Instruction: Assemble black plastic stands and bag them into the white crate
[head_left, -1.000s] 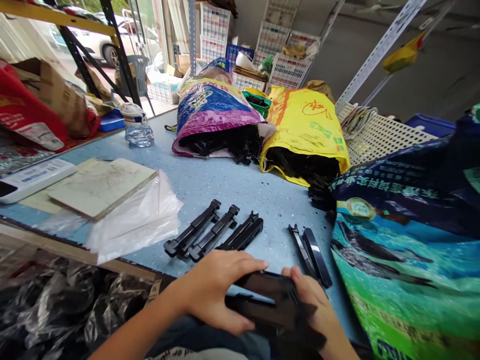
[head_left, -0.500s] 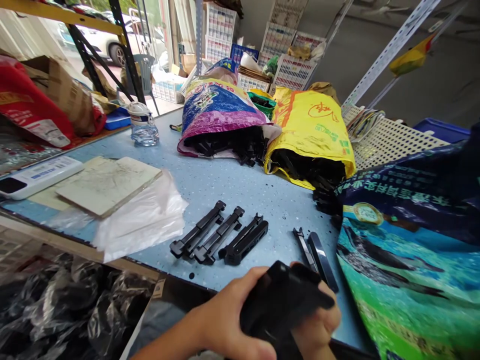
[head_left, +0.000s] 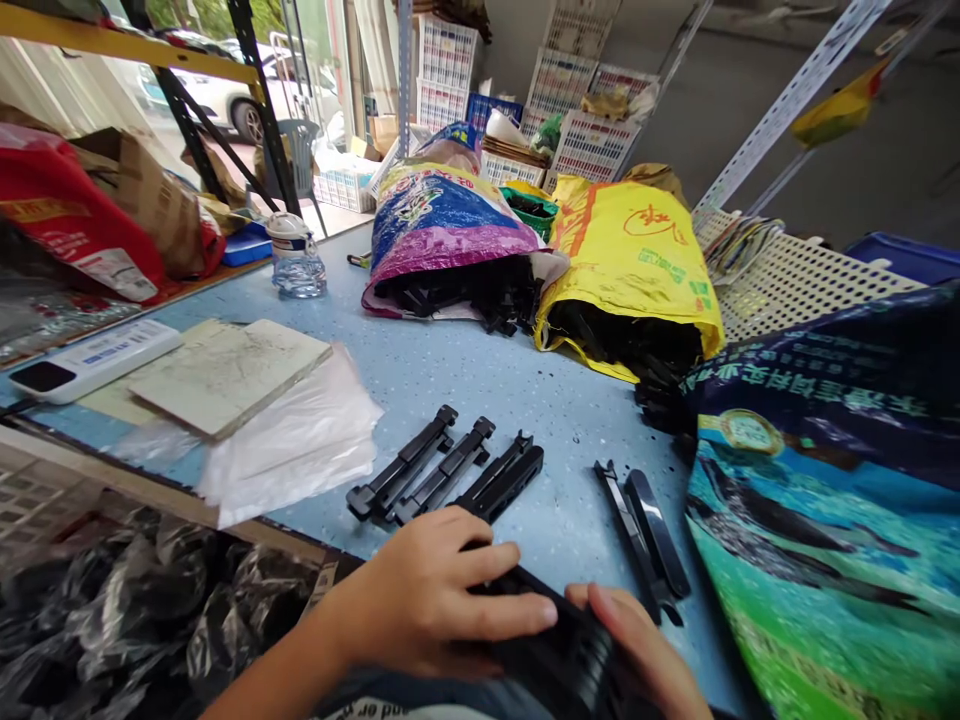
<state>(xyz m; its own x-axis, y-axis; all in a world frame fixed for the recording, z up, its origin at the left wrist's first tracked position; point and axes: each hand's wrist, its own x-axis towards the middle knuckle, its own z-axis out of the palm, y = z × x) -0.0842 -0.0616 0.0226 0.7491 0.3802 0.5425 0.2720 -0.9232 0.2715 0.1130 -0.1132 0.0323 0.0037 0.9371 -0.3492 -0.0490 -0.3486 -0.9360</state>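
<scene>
Low at the table's front edge, my left hand grips a black plastic part, its fingers lying over the top. My right hand holds the right side of the same part; its lower fingers are hidden. Just beyond my left hand lie several folded black plastic brackets side by side, slanting, the rightmost partly covered by my fingers. To the right of them, two long black plastic strips rest near my right hand.
Two sacks, one purple-blue and one yellow, spill black parts at the back. A blue-green sack stands at right. Clear plastic bags, a worn board, a white device and a water bottle lie left.
Both hands have turned the black part from a raised, tilted hold to a lower, flatter one. My left hand has moved its fingers over the top. The view has shifted slightly.
</scene>
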